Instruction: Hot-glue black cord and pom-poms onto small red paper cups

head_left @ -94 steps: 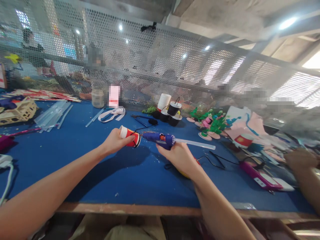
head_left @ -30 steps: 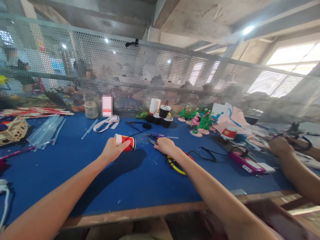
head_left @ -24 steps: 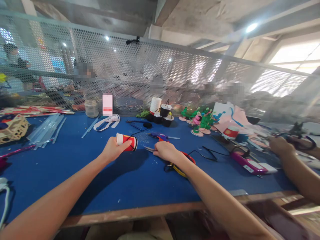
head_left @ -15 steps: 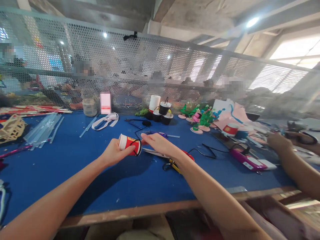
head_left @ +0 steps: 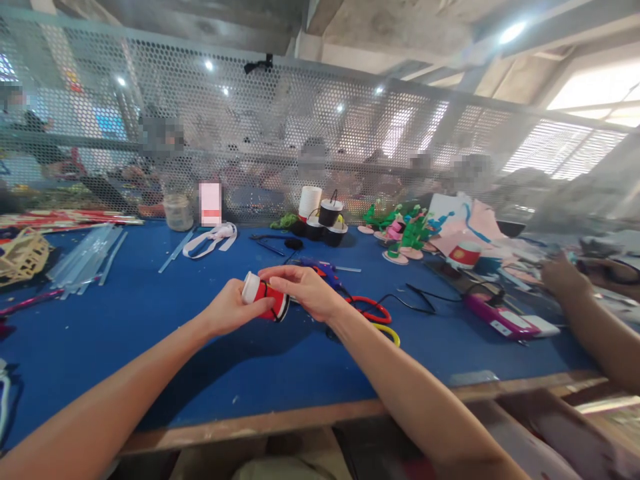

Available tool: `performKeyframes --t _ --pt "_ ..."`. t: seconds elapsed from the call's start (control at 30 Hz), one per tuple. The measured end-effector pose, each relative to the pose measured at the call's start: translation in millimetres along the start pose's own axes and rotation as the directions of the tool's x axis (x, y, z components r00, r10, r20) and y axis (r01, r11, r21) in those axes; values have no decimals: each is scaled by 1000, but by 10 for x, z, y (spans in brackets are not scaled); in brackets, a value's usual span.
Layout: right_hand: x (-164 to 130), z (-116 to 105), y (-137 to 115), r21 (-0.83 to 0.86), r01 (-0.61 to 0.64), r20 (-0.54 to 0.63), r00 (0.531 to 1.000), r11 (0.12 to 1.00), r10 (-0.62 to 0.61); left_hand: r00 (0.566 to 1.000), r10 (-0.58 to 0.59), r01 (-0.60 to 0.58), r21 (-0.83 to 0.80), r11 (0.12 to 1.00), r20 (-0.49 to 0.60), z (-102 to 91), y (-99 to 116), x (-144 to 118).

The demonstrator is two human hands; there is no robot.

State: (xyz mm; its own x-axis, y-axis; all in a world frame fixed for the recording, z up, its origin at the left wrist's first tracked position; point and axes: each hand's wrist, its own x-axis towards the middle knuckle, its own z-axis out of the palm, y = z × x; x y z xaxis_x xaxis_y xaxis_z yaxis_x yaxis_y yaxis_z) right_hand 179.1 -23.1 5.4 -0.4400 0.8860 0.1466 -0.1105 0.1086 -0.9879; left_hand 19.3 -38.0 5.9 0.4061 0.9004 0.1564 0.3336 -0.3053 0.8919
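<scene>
A red-and-white paper cup [head_left: 253, 288] lies tilted on its side in the air above the table, with a black cord [head_left: 265, 291] running round it. My left hand [head_left: 231, 308] is closed round the cup's near side, thumb along the red band. From the right, my right hand [head_left: 300, 287] reaches over the cup's upper side, fingers and thumb closed on it at the cord; its fingertips are partly hidden. Beneath my right wrist lie scissors with red handles [head_left: 383, 310] and a tool with a yellow handle [head_left: 393, 333]. Behind my right hand rests a blue glue gun [head_left: 323, 270].
Small black pots [head_left: 330, 213] stand by a white cup stack [head_left: 310, 202] against the mesh partition [head_left: 270, 133]. Clear glue sticks [head_left: 87, 260] lie left. Green cactus-like figures [head_left: 413, 237] and a purple power strip [head_left: 500, 317] are right, near a co-worker's hand [head_left: 565, 280].
My right hand has moved left onto the cup, where before it was just beside the cup's end. The cup has tilted further down at its right end.
</scene>
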Motion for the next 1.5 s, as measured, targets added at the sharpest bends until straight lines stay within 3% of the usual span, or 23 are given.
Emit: performKeyframes --t 0.13,0.23,0.5,0.7,0.87,1.07,1.17,1.37,1.5 --pt "-44 62 26 -294 145 -90 980 945 -179 1000 19 -19 10 1000 -5 15 -42 14" --pt "-60 85 46 -452 166 -182 945 876 -273 999 38 -38 20 999 -9 27 -51 15" --pt "-54 -46 57 -560 155 -305 875 814 -377 996 22 -12 119 993 -82 39 -29 9" --pt "-95 52 42 -644 131 -207 919 754 -337 996 82 -74 164 984 -45 53 -46 9" --pt "-108 111 33 -616 142 -128 953 775 -276 990 131 -110 289 951 -52 70 -16 -9" --pt "-116 -2 -11 -607 195 -222 889 770 -400 992 -79 72 -79 994 -95 56 -32 37" --pt "-133 -18 -38 -586 177 -242 893 790 -380 977 -180 151 -227 962 -114 44 -60 65" --pt "-132 -29 -56 -480 230 -253 888 847 -384 965 -244 203 -319 926 -93 52 -53 68" --pt "-122 -57 -57 -509 195 -290 878 838 -381 964 -248 208 -310 928 -94 52 -37 64"
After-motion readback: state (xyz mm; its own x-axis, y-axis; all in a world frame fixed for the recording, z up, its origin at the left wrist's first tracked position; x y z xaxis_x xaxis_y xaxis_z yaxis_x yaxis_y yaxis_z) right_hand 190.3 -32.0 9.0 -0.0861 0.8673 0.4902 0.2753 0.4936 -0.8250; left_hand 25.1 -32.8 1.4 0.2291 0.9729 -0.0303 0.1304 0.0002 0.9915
